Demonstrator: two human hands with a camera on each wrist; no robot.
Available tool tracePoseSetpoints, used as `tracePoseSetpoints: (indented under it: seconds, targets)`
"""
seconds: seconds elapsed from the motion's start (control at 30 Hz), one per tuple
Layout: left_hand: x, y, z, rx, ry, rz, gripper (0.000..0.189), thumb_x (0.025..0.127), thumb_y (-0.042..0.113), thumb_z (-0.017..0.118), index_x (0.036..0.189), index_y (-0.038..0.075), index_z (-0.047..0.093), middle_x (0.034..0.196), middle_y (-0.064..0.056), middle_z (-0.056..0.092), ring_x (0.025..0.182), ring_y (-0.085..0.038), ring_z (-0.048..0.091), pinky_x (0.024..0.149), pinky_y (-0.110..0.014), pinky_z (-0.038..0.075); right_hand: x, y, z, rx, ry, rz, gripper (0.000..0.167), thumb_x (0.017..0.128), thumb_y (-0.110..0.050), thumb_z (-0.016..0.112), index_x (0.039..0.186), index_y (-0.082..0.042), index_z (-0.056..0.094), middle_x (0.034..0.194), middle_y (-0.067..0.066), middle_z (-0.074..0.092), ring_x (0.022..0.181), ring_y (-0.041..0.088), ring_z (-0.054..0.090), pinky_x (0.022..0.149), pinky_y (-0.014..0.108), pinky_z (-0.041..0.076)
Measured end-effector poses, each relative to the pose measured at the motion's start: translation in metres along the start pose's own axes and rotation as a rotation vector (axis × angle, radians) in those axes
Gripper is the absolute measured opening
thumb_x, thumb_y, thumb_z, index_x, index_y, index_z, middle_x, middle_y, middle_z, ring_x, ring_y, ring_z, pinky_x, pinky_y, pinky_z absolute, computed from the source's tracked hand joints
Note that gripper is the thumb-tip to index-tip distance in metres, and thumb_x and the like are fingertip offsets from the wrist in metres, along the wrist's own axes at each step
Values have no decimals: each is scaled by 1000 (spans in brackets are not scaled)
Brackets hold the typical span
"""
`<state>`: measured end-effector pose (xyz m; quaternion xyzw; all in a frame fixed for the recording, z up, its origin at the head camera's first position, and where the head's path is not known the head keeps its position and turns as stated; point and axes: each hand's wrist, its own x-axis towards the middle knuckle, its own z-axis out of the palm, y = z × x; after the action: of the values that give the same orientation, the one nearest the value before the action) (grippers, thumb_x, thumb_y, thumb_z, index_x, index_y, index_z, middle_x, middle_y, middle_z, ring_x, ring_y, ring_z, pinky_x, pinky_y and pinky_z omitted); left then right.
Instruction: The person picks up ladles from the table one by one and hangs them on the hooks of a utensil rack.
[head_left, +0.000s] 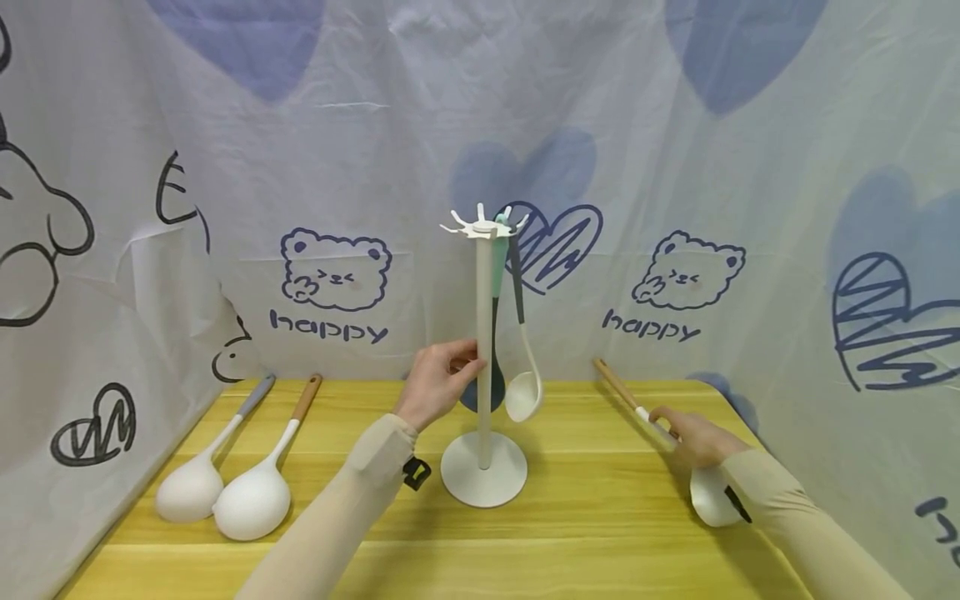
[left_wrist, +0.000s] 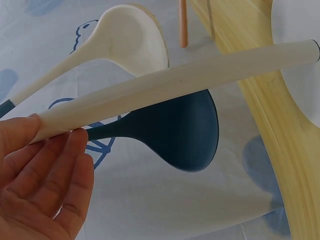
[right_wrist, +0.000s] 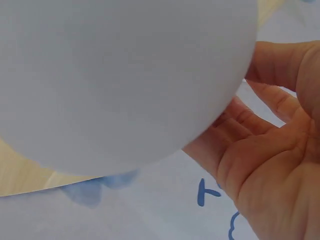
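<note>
A white utensil stand (head_left: pixel 484 292) with a ring of hooks and a round base stands mid-table. My left hand (head_left: pixel 435 382) pinches its pole between thumb and fingertips. From its hooks hang a dark blue ladle (left_wrist: pixel 185 135) with a green handle end, and a cream ladle (head_left: pixel 522 398) with a dark handle end. At the right, my right hand (head_left: pixel 697 437) grips a white ladle (head_left: pixel 711 500) by its shaft, its wooden handle end pointing away from me. The bowl of this ladle fills much of the right wrist view and hides part of the fingers.
On the left of the wood-grain table (head_left: pixel 600 517) lie two white ladles, one with a grey handle (head_left: pixel 251 398) and one with a brown handle (head_left: pixel 306 398), bowls toward me. A white printed cloth (head_left: pixel 450 100) hangs behind the table and along both sides.
</note>
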<state>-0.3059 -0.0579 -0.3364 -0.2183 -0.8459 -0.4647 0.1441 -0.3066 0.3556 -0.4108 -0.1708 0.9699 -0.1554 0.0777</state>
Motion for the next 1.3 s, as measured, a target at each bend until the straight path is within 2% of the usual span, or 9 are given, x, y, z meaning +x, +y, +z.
tracePoseSetpoints:
  seconds: [0.13,0.27,0.47,0.63,0.9,0.97,1.13,1.3]
  targets:
    - [0,0,1,-15,13,7,24,94,12,65,116,5,71,101,-9,75,87,-21,70,78,-33,60,2,-6,-1,33,18,3,59,77,12,57,133,-6,46,105,24,65,96,35,62,78,48,54]
    - [0,0,2,-40,33,12,25,95,15,65,118,5,70,104,-10,74,91,-24,71,81,-35,60,6,-12,-1,54,46,-15,63,78,10,60,138,-5,44,104,22,66,92,30,63,76,45,54]
    - [3,5,0,-34,94,17,27,96,22,64,119,9,70,105,-7,74,93,-23,71,82,-37,60,12,-22,-3,71,88,-73,62,80,7,60,139,-2,46,102,17,66,84,22,60,67,33,52]
    - [7,14,-3,-40,137,39,26,96,24,64,117,9,71,105,-6,74,91,-21,70,80,-35,60,19,-30,-5,55,141,-106,56,79,4,61,134,4,53,97,12,67,77,16,57,64,29,51]
    - [12,22,-9,-105,188,56,30,97,19,62,122,3,66,110,-12,72,95,-24,69,82,-36,59,27,-47,-6,48,223,-130,36,80,2,58,116,2,63,92,10,65,73,17,54,62,29,49]
    - [13,22,-12,-121,211,56,31,97,19,62,124,3,65,111,-13,71,97,-25,68,84,-37,58,28,-51,-6,37,258,-145,35,81,2,59,116,3,63,94,12,65,75,17,54,64,29,49]
    - [15,27,-21,-166,270,53,33,98,24,62,126,7,63,113,-12,70,100,-25,67,89,-38,56,27,-60,-6,46,338,-188,44,83,2,59,126,8,57,104,18,64,83,20,59,69,34,54]
    - [18,34,-31,-198,318,53,34,99,28,59,126,8,63,114,-11,70,102,-24,67,91,-37,56,26,-70,-7,50,397,-217,47,84,0,60,131,6,56,109,17,64,86,21,60,72,35,55]
